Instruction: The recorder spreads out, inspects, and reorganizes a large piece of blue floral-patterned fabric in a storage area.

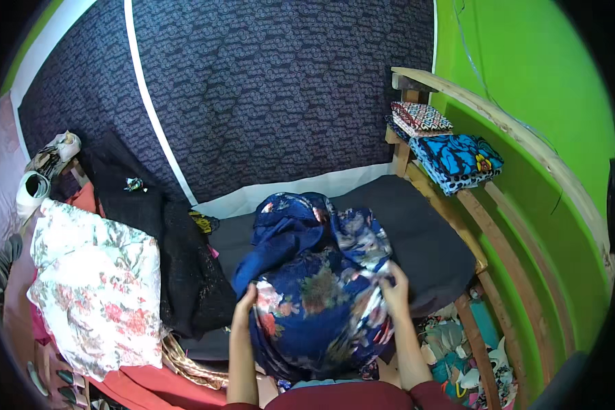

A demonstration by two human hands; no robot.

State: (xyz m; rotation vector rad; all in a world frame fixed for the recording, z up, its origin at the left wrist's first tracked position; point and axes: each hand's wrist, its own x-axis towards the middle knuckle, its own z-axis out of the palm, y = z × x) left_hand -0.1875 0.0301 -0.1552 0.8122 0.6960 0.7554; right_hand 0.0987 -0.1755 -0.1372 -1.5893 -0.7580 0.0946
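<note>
A dark blue cloth with pink, white and green flowers (321, 287) is bunched up in front of me, over a dark grey padded surface (369, 198). It may be a garment, but its shape is lost in the folds. My left hand (246, 302) grips its left edge, the thumb on top and the fingers hidden beneath. At the right edge, my right hand (395, 292) holds the cloth between thumb and fingers. Between my hands the fabric is spread and bulges toward me, while its far part lies in loose folds.
A white floral cloth (99, 287) and a black garment (191, 273) lie at left, above red fabric (157, 388). Folded patterned cloths (454, 160) rest on wooden slats (506, 239) at right. Fabric scraps (458, 348) lie below the slats. A patterned dark curtain (273, 89) hangs behind.
</note>
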